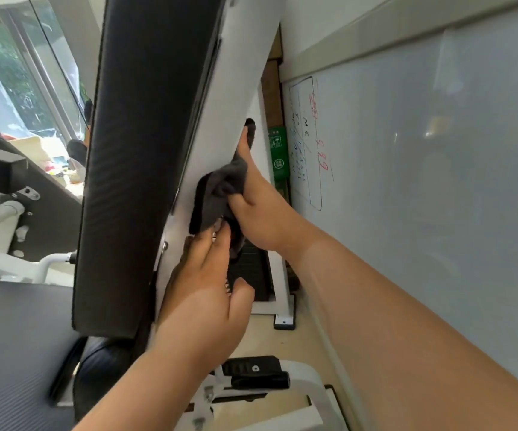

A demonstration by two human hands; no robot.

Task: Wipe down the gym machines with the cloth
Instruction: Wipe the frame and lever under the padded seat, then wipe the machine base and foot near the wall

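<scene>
Grey cloth [220, 185] is bunched in your right hand [257, 194], its fingers curled round it, pressing it to the machine's white frame [242, 73]. Your left hand [208, 293] lies flat on that frame just below, fingers straight, with 1 ring [213, 234] showing. Black padding [139, 150] runs alongside. On the whiteboard [438, 181], the red writing [324, 160] looks like 639; the rest is unreadable.

The right hand [260, 197] grips a bunched dark grey cloth [220, 185] against the white frame [235, 98] behind a tilted black pad [145, 150] — thumb stretched up along the frame's edge. Just below, the left hand [208, 290] lies flat on the frame, fingertips at the cloth. A whiteboard [422, 181] stands to the right.
</scene>
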